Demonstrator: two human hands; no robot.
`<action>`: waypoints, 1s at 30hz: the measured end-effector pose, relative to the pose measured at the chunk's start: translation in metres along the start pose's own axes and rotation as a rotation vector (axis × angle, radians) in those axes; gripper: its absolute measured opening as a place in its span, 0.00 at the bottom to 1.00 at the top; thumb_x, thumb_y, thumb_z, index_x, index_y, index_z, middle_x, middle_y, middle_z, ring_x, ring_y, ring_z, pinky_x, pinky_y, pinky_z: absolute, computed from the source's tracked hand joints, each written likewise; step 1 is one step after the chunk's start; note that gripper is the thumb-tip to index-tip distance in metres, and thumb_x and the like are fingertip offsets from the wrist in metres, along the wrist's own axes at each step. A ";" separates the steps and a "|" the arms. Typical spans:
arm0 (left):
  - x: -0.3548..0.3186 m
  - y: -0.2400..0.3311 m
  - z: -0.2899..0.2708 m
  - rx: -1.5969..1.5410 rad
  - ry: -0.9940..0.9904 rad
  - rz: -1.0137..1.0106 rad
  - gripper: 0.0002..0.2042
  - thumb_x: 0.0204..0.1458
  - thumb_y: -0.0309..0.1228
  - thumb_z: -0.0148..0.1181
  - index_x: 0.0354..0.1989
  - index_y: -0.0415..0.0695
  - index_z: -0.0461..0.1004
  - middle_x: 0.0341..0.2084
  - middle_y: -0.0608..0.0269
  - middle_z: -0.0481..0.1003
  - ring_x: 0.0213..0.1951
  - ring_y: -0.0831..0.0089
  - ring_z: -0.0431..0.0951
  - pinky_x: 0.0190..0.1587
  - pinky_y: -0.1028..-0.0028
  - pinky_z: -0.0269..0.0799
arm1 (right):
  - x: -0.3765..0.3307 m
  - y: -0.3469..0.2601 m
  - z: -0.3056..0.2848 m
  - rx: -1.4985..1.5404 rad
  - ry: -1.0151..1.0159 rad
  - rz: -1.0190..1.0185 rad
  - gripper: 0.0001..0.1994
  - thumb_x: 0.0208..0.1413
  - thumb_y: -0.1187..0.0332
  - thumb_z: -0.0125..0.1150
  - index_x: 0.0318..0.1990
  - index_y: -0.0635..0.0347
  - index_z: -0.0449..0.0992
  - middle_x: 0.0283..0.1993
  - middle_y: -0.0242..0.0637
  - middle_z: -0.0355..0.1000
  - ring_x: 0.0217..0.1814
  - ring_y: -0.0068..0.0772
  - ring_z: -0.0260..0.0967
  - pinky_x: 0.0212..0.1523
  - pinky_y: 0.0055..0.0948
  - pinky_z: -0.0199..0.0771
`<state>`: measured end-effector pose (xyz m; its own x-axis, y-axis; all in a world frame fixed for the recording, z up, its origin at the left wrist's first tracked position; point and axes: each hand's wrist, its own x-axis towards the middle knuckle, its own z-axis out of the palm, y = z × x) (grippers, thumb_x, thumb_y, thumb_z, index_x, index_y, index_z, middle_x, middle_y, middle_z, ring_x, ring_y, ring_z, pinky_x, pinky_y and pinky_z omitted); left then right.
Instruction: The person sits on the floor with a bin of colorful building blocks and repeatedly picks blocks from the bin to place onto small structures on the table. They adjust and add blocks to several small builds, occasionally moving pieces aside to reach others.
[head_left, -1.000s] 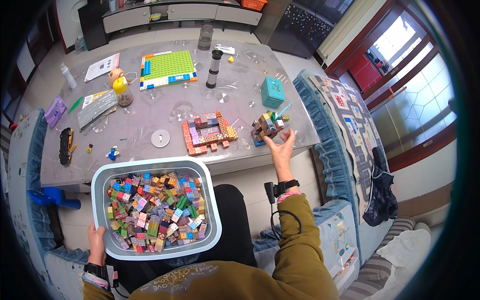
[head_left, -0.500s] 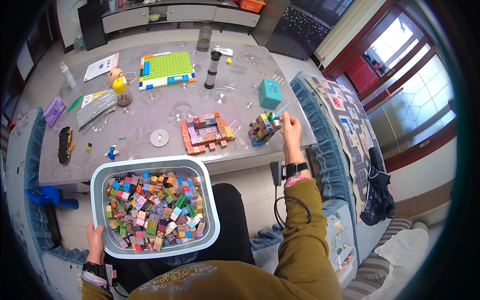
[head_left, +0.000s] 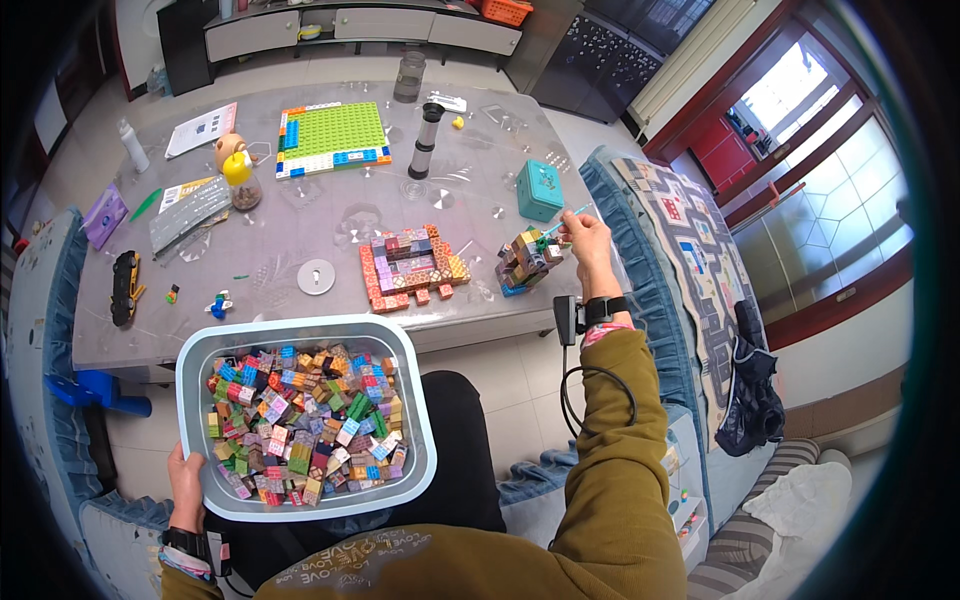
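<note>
My left hand (head_left: 186,488) grips the left side of a pale blue plastic tub (head_left: 428,440), which rests over my lap. Loose toy building bricks (head_left: 310,420) of many colours fill its bottom. At the table's right end, my right hand (head_left: 588,242) pinches a thin light-blue stick (head_left: 552,229). The stick's lower end meets the top of a small stacked brick model (head_left: 525,262); whether it is fixed there I cannot tell. Left of that model lies a low rectangular brick build (head_left: 412,268), red-orange and purple, with a hollow middle.
Behind my right hand stands a teal box (head_left: 540,190). Farther back are a green brick baseplate (head_left: 335,135), a dark clear-sided cylinder (head_left: 425,142) and a yellow-topped bottle (head_left: 240,182). A white disc (head_left: 316,277) and a toy car (head_left: 125,288) lie near the front edge.
My right hand has shifted slightly right, and the stick leans lower over the brick model. My left hand still grips the tub.
</note>
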<state>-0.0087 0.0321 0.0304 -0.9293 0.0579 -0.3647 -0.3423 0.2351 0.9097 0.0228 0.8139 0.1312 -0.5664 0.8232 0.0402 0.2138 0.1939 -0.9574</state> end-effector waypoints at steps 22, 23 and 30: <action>0.001 -0.002 -0.005 0.048 -0.001 0.000 0.15 0.53 0.24 0.52 0.48 0.35 0.78 0.34 0.66 0.78 0.33 0.77 0.75 0.38 0.74 0.73 | 0.025 0.124 -0.040 -0.077 0.061 0.352 0.16 0.71 0.60 0.61 0.36 0.66 0.80 0.27 0.37 0.80 0.21 0.27 0.77 0.19 0.30 0.76; 0.001 -0.002 -0.005 0.041 0.001 -0.004 0.15 0.53 0.24 0.52 0.48 0.35 0.78 0.34 0.66 0.78 0.33 0.78 0.75 0.38 0.74 0.73 | 0.025 0.127 -0.038 -0.072 0.052 0.361 0.16 0.71 0.61 0.62 0.37 0.67 0.80 0.27 0.38 0.80 0.22 0.27 0.77 0.19 0.30 0.77; -0.001 0.002 0.000 0.008 0.031 -0.014 0.15 0.54 0.24 0.52 0.48 0.35 0.78 0.34 0.66 0.78 0.33 0.78 0.76 0.37 0.75 0.72 | 0.005 0.088 -0.036 -0.119 0.091 0.103 0.16 0.68 0.60 0.65 0.51 0.65 0.81 0.38 0.40 0.83 0.32 0.28 0.81 0.26 0.30 0.82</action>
<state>-0.0086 0.0321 0.0322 -0.9284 0.0241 -0.3708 -0.3543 0.2431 0.9030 0.0678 0.8540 0.0570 -0.4632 0.8859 -0.0250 0.3629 0.1639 -0.9173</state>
